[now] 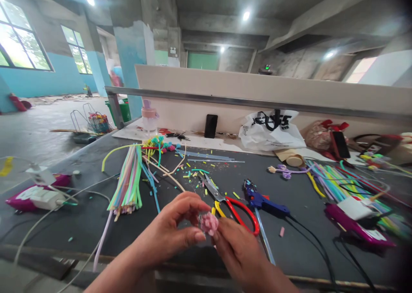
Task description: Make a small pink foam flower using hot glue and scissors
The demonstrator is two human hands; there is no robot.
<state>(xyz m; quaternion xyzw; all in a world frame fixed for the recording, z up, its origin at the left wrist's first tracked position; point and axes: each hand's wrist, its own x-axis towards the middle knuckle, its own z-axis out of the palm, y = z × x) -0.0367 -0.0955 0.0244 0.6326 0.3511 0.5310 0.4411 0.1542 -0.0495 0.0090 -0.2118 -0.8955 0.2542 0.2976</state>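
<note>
A small pink fuzzy flower (209,223) is held between both hands near the table's front edge. My right hand (236,245) pinches it from the right, with the thumb and fingers pressed together. On the other side, my left hand (180,224) curves around it, fingers bent and thumb below; whether its fingertips touch the flower is hard to tell. Just beyond the hands lie scissors with red handles (243,215), blades partly open, and something with yellow handles (219,209). To their right rests a blue glue gun (265,202) with a clear glue stick (264,237).
Bundled pastel pipe cleaners (127,183) lie at left, more (334,181) at right. Purple power strips (357,226) and cables flank the work area. Behind stand a bottle (149,119), a phone (210,126) and a white bag (273,132). Small clippings dot the dark table (299,254).
</note>
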